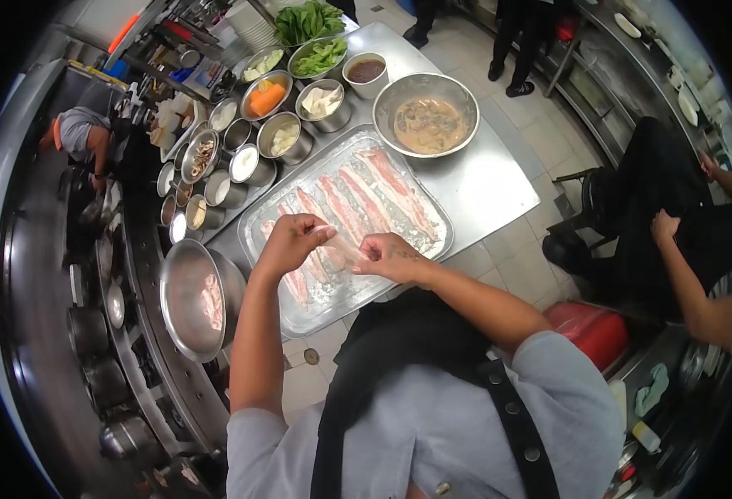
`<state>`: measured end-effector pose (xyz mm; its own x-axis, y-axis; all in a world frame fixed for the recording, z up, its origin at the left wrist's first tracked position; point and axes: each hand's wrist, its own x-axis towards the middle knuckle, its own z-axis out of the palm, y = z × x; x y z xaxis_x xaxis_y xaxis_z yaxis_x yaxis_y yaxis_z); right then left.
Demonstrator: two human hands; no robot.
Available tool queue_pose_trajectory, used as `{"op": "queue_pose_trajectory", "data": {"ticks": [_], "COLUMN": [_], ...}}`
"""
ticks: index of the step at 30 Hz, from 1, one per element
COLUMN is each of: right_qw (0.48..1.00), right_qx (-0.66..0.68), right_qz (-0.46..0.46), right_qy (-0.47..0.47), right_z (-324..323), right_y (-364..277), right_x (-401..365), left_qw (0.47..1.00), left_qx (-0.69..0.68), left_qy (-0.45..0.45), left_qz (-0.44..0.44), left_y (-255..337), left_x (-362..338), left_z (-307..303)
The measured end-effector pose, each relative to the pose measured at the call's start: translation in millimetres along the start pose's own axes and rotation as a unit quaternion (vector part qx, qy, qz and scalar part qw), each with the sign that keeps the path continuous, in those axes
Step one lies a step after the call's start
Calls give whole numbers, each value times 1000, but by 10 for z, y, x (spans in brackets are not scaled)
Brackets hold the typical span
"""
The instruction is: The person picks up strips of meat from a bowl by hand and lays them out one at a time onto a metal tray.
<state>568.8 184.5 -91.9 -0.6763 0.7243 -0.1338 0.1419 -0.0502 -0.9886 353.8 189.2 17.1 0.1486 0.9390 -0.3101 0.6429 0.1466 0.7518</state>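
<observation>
A strip of pale pink meat (pixel 342 249) is stretched between my two hands, above a metal tray. My left hand (pixel 296 241) pinches its left end, and my right hand (pixel 389 256) pinches the right end. Below them the tray (pixel 442 218) holds several long strips of bacon-like meat (pixel 342 208) laid side by side, with white powder on its surface. To the left of my left forearm, a large steel bowl (pixel 176 291) has some raw meat pieces (pixel 212 301) in it.
Behind the tray stand a steel bowl (pixel 468 91) of brownish liquid, a cup of dark sauce (pixel 367 71) and several small bowls of ingredients. Leafy greens (pixel 308 22) lie farther back. One person (pixel 83 133) bends at the far left; another (pixel 690 224) is at the right.
</observation>
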Motion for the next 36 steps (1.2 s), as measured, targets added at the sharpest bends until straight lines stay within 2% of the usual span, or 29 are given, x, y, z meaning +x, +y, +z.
{"op": "queue_pose_trajectory", "data": {"ticks": [2, 4, 8, 10, 12, 17, 20, 23, 30, 32, 33, 34, 36], "right_qw": [1000, 999, 997, 989, 984, 969, 964, 957, 958, 956, 963, 963, 950], "right_qx": [15, 36, 40, 112, 145, 206, 206, 219, 123, 83, 11, -62, -280], "right_qz": [0, 4, 35, 47, 56, 103, 139, 169, 256, 279, 271, 262, 136], "right_qy": [11, 26, 65, 81, 85, 87, 92, 89, 39, 19, -2, -23, -8], "right_z": [-88, -165, -250, -221, -210, -250, -288, -285, -366, -392, -414, -432, -414], "right_y": [49, 93, 243, 380, 437, 431, 409, 445, 227, 161, 123, 108, 255], "right_x": [-50, -99, -122, -86, -53, 12, 28, 47, -3, -29, -70, -115, -177], "left_qw": [1000, 999, 992, 989, 985, 980, 965, 959, 945, 909, 910, 911, 907], "left_qx": [6, 36, 126, 146, 166, 187, 246, 274, 324, 398, 396, 373, 342], "left_qy": [6, 27, 23, 25, -5, -70, -71, -70, 0, 112, 113, 168, 245], "left_qz": [-6, 30, 14, 17, 53, 8, 47, 24, 50, 51, 52, 39, 17], "left_y": [-97, -68, 112, 113, -32, -246, -337, -361, -400, -359, -425, -493, -561], "left_x": [201, 338, 608, 786, 1032, 1493, 1650, 1769, 1812, 1744, 1768, 1791, 1814], "left_z": [49, 78, 62, 86, 118, 232, 315, 395, 429, 429, 435, 440, 425]}}
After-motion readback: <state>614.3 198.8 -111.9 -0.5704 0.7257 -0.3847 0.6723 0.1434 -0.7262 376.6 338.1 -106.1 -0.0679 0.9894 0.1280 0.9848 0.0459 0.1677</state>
